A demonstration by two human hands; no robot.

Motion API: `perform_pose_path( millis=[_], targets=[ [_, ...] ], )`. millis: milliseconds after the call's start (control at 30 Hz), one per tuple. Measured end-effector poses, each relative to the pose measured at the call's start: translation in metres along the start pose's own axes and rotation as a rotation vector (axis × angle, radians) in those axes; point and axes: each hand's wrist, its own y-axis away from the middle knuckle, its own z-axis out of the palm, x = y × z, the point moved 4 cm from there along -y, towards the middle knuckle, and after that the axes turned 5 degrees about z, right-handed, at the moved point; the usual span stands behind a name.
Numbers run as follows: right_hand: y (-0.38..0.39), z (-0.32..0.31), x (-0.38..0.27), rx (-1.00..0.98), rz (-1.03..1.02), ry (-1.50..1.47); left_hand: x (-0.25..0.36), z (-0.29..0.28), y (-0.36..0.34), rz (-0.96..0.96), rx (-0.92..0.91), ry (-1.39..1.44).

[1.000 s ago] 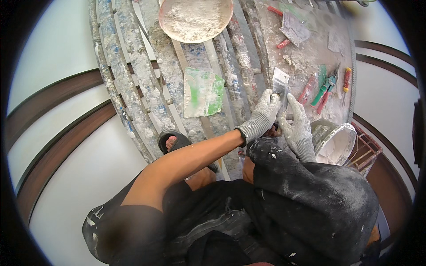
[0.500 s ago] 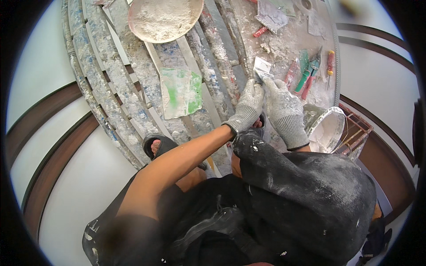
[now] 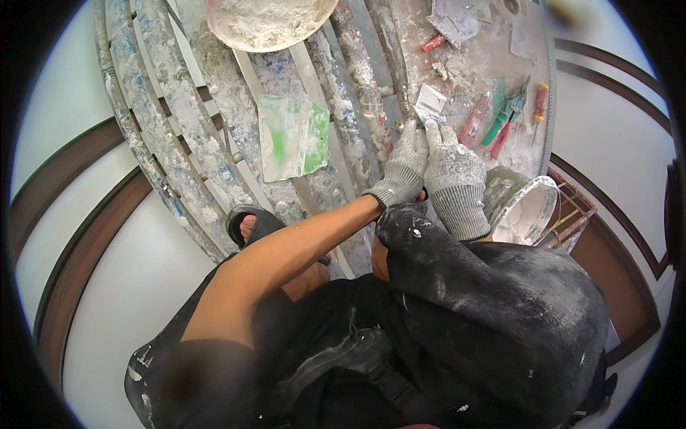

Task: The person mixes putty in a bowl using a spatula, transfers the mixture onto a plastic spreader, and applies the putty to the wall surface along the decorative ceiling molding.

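- Head view: the left hand (image 3: 405, 163) and right hand (image 3: 453, 171), both in grey gloves, close together around a small putty knife (image 3: 430, 104), its pale blade resting on the plaster-crusted scaffold platform (image 3: 214, 143).
- The plaster-filled pan (image 3: 268, 21) above looks nearly full and the white bucket (image 3: 525, 207) sits just beside the right wrist, so I judge the work barely begun.
- Pliers (image 3: 509, 114) lie untouched nearby.

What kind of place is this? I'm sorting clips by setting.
Probably an indoor plastering or renovation site: a plaster-caked scaffold deck, a plaster bucket, and pliers. Both gloved hands, left hand and right hand, hold a putty knife.
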Motion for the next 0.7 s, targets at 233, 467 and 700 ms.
perform_pose_path(
  millis=[233,467,700],
  targets=[
    [-0.006,0.005,-0.005,0.065,-0.033,0.015,-0.036,0.005,-0.001,0.39,0.013,-0.418],
    [-0.01,0.009,0.002,0.105,-0.008,0.024,-0.01,-0.001,0.003,0.082,-0.023,0.1],
    [-0.013,0.003,-0.005,0.084,0.004,0.04,-0.05,0.01,-0.02,0.088,-0.173,0.039]
  ],
)
